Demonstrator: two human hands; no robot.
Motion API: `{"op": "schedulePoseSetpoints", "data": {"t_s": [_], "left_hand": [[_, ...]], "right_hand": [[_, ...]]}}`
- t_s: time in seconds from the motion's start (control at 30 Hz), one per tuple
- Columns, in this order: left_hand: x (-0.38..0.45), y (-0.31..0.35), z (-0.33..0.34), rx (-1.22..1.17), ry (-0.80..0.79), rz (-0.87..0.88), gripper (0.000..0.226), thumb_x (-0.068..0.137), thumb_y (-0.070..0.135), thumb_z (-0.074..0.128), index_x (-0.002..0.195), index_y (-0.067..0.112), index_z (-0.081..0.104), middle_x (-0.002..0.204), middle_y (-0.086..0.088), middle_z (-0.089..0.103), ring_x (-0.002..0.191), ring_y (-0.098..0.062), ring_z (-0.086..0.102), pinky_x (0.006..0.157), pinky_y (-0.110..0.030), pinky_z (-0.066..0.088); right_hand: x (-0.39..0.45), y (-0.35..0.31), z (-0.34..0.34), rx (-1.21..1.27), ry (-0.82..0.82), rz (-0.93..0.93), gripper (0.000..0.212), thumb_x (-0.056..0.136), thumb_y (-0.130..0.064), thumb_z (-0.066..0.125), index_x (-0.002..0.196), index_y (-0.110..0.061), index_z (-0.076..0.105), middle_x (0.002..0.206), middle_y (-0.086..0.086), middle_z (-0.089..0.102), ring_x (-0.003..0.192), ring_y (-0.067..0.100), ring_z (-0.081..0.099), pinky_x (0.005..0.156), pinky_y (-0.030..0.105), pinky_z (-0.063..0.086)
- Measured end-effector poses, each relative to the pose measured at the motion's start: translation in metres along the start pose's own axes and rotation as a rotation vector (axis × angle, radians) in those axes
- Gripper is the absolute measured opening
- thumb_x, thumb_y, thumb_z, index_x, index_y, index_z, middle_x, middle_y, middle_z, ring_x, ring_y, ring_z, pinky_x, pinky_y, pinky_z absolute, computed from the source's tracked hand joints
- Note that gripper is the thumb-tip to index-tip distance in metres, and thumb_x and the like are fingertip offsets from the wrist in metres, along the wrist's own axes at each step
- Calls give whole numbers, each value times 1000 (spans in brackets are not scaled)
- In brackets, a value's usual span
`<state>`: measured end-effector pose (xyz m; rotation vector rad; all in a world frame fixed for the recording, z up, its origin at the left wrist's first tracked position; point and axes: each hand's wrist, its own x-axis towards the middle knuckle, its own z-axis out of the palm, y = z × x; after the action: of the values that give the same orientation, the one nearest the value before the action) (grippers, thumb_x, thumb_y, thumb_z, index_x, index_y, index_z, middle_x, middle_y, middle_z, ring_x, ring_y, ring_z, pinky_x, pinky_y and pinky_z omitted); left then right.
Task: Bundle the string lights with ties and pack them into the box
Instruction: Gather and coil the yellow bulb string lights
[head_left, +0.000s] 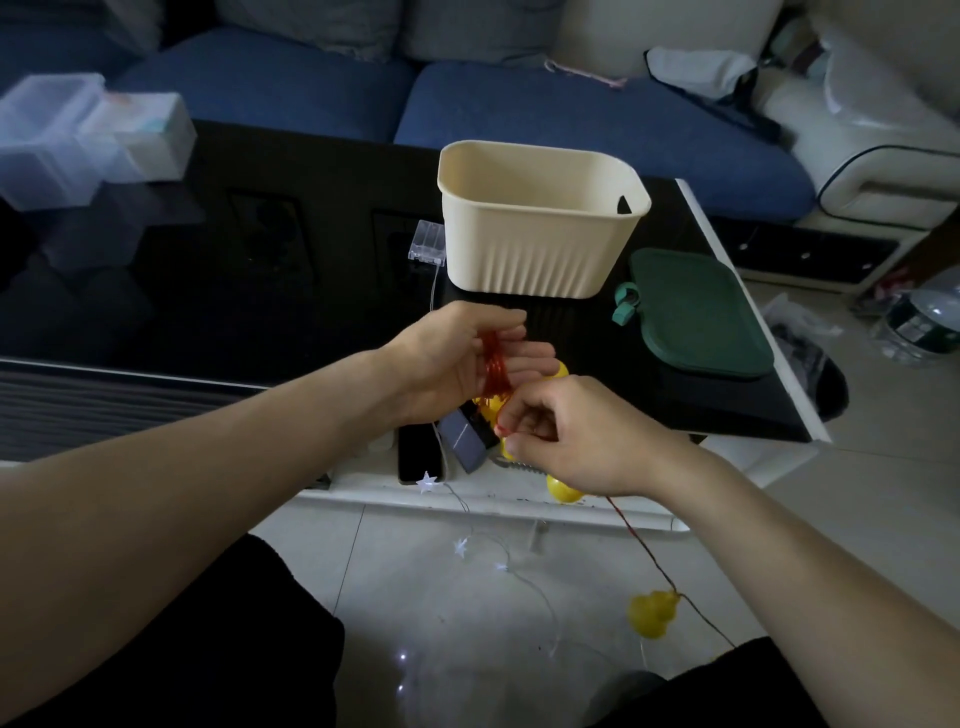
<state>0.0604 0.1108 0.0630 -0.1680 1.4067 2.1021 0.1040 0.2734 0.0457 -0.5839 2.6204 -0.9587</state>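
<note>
A red-wired string of lights is wound in loops (493, 366) around the fingers of my left hand (457, 358), held palm up over the table's near edge. My right hand (571, 436) pinches the same red wire just below the loops. The wire runs on down to a yellow bulb (652, 613) hanging over the floor. More yellow bulbs (563, 491) and a small solar panel (465, 441) lie under my hands. A cream ribbed box (540, 249) stands open behind them. A second string with white stars (427, 482) trails from a clear battery case (428, 241) to the floor.
A dark green lid (696, 312) lies right of the box on the black glass table (260, 291). A black phone (418, 457) rests on the white ledge. Clear plastic containers (78, 135) sit far left. A blue sofa (571, 114) runs behind; a water bottle (919, 322) stands on the floor.
</note>
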Motion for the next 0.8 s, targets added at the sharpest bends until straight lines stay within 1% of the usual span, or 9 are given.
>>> {"op": "schedulePoseSetpoints", "data": {"t_s": [0.1,0.23,0.3,0.37,0.47,0.57,0.63,0.7,0.8], "left_hand": [[-2,-2,1,40,-59,0,17,98,16,48,90,4,57,110,-26,69,92,-28,73,84,-33,60],[-1,-7,3,158,-71,-35,20,99,26,47,100,7,54,84,-11,70,69,-19,67,62,-26,56],[0,-11,4,248,-75,-51,23,98,30,48,102,8,54,79,-7,63,67,-18,59,64,-27,49],[2,-15,4,319,-97,-53,26,98,31,48,101,7,56,83,-11,57,70,-20,55,68,-29,45],[0,-19,7,352,-175,-58,39,102,35,39,95,4,61,88,-14,60,72,-22,58,70,-31,45],[-1,-20,9,385,-246,-75,50,105,42,29,86,5,57,86,-17,62,77,-34,61,72,-35,50],[-1,-20,10,440,-233,-86,53,105,46,27,84,7,56,88,-23,61,79,-38,62,68,-36,51],[-1,-21,10,508,-219,-101,54,105,49,25,89,8,56,94,-31,62,78,-39,63,61,-33,48],[-3,-23,11,645,-218,-95,57,106,47,20,89,7,57,87,-30,66,52,-27,54,44,-25,38]], "right_hand": [[0,-2,-2,-35,12,2,9,92,-14,68,93,-19,75,78,-5,71,71,6,63,63,21,50],[-4,-1,-5,39,35,53,10,94,-12,67,92,-12,77,58,-23,65,51,0,62,43,9,41],[-4,-3,-6,72,76,67,8,92,-11,70,88,-13,77,54,-19,65,48,1,63,41,9,40],[-4,-6,-6,86,135,68,6,87,-11,75,83,-16,74,58,-8,70,51,4,67,49,15,48],[-3,-7,-9,91,255,40,25,78,-15,85,71,-16,61,57,1,69,49,12,68,51,23,53],[-3,-7,-10,68,317,16,43,72,-22,91,63,-17,48,54,2,66,48,10,68,46,21,50],[-3,-7,-9,27,345,12,48,68,-26,93,60,-18,46,53,-2,63,50,1,64,47,13,44],[-3,-5,-9,45,323,24,51,66,-30,93,58,-17,45,51,-5,59,46,0,57,46,11,39],[-4,-1,-13,178,177,53,52,69,-37,90,58,-16,44,52,0,62,46,14,61,48,23,46]]}}
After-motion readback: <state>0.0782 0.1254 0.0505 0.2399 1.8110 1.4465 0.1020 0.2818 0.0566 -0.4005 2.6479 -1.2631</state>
